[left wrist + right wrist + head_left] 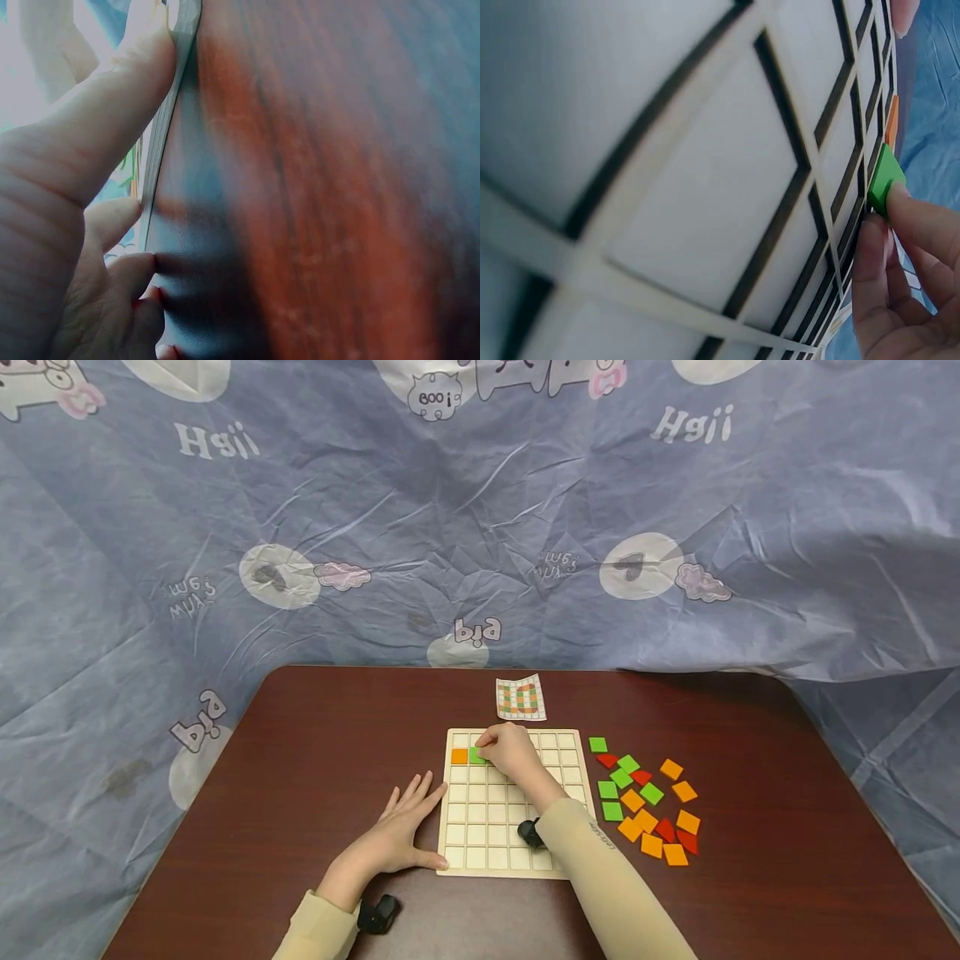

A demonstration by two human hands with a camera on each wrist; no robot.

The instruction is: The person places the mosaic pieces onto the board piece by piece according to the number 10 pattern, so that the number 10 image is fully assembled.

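A pale wooden grid board (456, 835) lies on the dark table, with an orange square tile (459, 757) in a cell of its second row. Beside that tile, my right hand (513, 752) pinches a green square tile (476, 757) between thumb and fingers. The right wrist view shows the green tile (885, 176) tilted at the grid, its lower edge right at a cell. My left hand (397, 831) lies spread at the board's left edge, thumb at the near corner and fingers on the table. In the left wrist view, its thumb (142, 67) touches the board's side (161, 127).
Right of the board are scattered loose tiles: several green squares (612, 811), several orange squares (676, 854) and red pieces (665, 830). Behind the board lies a printed pattern card (521, 698). A blue printed cloth (420, 527) hangs behind the table (360, 718).
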